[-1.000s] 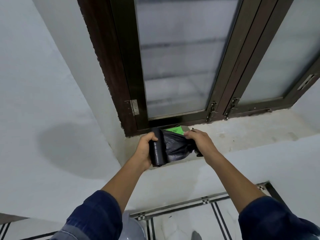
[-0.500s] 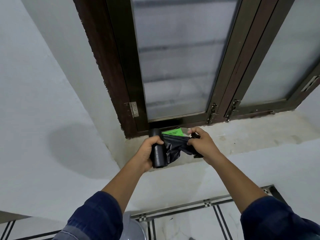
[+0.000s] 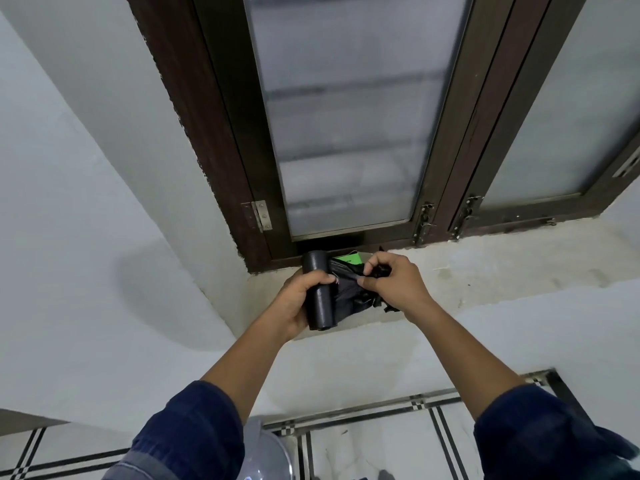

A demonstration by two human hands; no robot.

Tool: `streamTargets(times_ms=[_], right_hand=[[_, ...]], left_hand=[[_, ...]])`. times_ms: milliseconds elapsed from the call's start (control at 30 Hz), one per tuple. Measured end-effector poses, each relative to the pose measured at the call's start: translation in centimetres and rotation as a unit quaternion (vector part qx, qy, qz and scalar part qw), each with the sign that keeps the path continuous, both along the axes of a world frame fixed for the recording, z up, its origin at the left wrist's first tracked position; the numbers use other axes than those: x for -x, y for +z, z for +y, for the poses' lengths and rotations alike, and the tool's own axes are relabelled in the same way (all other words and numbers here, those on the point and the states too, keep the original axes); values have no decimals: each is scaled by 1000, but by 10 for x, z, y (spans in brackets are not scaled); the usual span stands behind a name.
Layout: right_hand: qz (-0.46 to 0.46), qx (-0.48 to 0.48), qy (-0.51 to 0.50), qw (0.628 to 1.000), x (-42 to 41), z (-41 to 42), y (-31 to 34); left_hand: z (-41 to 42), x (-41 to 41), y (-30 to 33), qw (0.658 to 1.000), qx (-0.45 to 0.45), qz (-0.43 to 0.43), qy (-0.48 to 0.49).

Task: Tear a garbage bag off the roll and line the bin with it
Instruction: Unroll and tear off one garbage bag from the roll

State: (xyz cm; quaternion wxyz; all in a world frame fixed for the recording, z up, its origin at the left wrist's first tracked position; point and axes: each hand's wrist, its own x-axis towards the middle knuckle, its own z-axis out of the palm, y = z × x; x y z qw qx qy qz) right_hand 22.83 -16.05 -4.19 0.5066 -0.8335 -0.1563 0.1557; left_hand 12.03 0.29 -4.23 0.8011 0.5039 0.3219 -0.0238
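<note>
A black roll of garbage bags (image 3: 320, 299) is held upright over the window sill, and my left hand (image 3: 298, 299) grips it from the left. My right hand (image 3: 394, 285) pinches the crumpled loose end of a black bag (image 3: 349, 292) that is still joined to the roll. A green label (image 3: 348, 259) shows behind the bag. At the bottom edge, between my arms, the grey rounded top of the bin (image 3: 263, 455) shows in part.
A dark wooden window frame (image 3: 221, 168) with frosted glass rises behind the concrete sill (image 3: 502, 268). White walls stand to the left and below the sill. A tiled floor (image 3: 381, 445) with dark border lines lies below.
My right hand has bunched the loose bag end closer to the roll. The bag's spread part is narrower than a second ago. My left hand keeps its hold on the roll.
</note>
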Motion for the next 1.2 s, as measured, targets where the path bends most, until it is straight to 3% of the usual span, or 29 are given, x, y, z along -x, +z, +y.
streamTargets(times_ms=[133, 367, 467, 733, 1033, 1200], right_hand=[[84, -78, 28, 993, -8, -7, -4], [146, -117, 26, 982, 0, -5, -1], [124, -110, 10, 986, 4, -1, -6], [17, 59, 6, 998, 12, 14, 0], [-67, 64, -37, 995, 25, 27, -4], [-76, 58, -60, 994, 21, 25, -5]], left_hand=[[1, 1, 0, 999, -15, 11, 31], [-1, 2, -2, 996, -77, -19, 39], [-3, 3, -2, 995, -79, -24, 48], [-11, 1, -3, 987, -145, -26, 67], [-8, 8, -2, 996, -77, -12, 50], [-9, 10, 1, 995, -87, -21, 51]])
